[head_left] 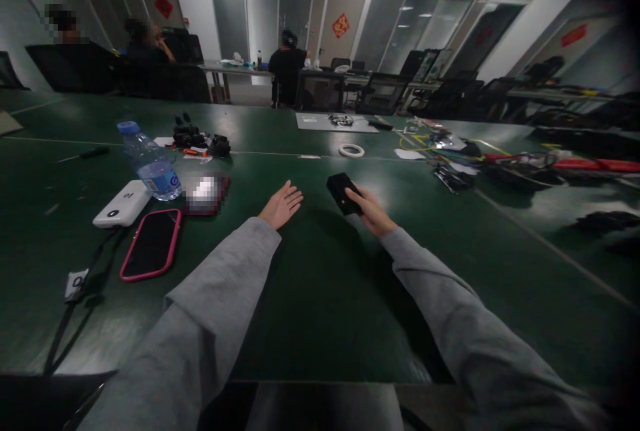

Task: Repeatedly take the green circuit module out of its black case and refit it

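My right hand [373, 210] grips a small black box-shaped object [344, 194] above the green table [310, 311]; its exact kind I cannot make out. Thumb and fingers wrap its near right end. To the left, my left hand [284, 206] is held with the palm turned up and inward, fingers stretched out, nothing in it. A gap of bare table lies between the two hands. Nearest to my left hand is a flat, reddish-edged item [220, 194], largely pixelated. Beyond my right hand lies a white ring [351, 150], like a roll of tape.
On the left stand a water bottle [150, 168], a white power bank [123, 204] with a black cable, and a pink-cased phone [153, 244]. Black parts [193, 138] lie behind them. A laptop-like silver panel [320, 122] sits farther back. Wires [450, 141] clutter the right. Several people sit beyond.
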{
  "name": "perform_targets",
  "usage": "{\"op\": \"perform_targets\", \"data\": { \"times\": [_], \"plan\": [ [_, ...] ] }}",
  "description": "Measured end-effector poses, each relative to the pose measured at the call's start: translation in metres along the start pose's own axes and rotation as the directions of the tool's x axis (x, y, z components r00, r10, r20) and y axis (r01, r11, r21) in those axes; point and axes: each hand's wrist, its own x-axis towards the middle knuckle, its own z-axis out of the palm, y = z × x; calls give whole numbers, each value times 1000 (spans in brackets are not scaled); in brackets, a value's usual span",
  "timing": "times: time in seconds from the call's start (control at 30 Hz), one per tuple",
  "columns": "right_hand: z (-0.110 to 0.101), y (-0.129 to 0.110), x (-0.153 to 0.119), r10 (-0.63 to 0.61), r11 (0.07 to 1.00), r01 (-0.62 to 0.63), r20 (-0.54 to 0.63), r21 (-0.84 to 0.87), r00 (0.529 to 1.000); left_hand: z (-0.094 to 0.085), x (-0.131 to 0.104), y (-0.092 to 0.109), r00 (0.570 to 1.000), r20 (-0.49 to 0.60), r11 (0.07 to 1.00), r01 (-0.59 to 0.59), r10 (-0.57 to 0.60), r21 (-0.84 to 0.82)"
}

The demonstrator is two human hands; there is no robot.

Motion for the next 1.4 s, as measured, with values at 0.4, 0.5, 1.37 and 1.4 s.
{"op": "perform_targets", "data": {
  "times": [0.4, 0.5, 1.37, 1.4],
  "plan": [
    [68, 0, -26, 385, 534, -578, 432, 616, 816, 5, -4, -9, 993, 103, 965, -83, 59, 249],
    [70, 2, -25, 319, 603, -555, 464, 573, 826, 7, -3, -9, 991, 81, 966, -120, 104, 229],
    [68, 16, -19, 133, 729, -326, 343, 601, 930, -3, 8, -13, 984, 78, 940, -177, 161, 291],
    [68, 16, -20, 137, 726, -331, 345, 603, 929, -3, 7, -13, 984, 76, 940, -178, 163, 290]
  ]
}}
